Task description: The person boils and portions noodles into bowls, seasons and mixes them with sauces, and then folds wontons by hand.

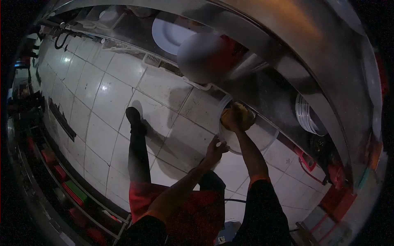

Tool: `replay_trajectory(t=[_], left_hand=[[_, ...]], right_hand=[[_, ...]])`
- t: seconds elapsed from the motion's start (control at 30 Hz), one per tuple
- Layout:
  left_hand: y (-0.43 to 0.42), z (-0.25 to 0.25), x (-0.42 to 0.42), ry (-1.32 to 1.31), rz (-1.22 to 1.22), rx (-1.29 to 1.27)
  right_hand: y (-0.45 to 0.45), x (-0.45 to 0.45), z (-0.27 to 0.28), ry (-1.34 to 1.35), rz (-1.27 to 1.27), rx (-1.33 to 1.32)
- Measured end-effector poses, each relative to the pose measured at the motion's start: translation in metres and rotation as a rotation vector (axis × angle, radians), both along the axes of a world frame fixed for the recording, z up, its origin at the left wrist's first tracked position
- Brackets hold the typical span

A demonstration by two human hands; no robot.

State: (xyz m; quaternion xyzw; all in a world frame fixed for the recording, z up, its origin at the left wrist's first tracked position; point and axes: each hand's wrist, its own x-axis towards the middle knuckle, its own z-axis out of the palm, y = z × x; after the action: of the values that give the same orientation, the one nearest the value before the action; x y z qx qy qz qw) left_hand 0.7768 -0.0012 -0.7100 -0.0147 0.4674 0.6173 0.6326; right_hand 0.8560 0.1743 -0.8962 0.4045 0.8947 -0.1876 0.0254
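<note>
A clear plastic container (269, 144) stands low beside the metal counter, over the tiled floor. My right hand (233, 119) reaches into it, with the fingers closed round yellowish food (247, 118), whose kind is too dark to tell. At the container's near left rim is my left hand (216, 151), its fingers bent and close to the edge. Whether those fingers pinch the rim cannot be made out.
A white plate (170, 36) and a blurred round object (201, 57) are on the counter side above. Stacked plates (307, 117) stand at the right. Shelves with red and green trays (74, 192) line the lower left. A metal edge (283, 49) curves overhead.
</note>
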Motion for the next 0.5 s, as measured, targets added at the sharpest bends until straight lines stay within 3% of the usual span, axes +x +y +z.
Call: replay_trajectory(t=[0.03,0.3,0.5], left_hand=[[0.002,-0.002,-0.001,0.085,-0.115,-0.016],[0.017,0.013,0.006,0.106,-0.063,-0.126],[0.023,0.011,0.012,0.102,-0.129,-0.134]], right_hand=[[-0.004,0.001,-0.004,-0.002,-0.024,-0.011],[0.024,0.043,0.008,-0.009,-0.339,-0.115],[0.024,0.07,-0.028,-0.119,-0.303,-0.3]])
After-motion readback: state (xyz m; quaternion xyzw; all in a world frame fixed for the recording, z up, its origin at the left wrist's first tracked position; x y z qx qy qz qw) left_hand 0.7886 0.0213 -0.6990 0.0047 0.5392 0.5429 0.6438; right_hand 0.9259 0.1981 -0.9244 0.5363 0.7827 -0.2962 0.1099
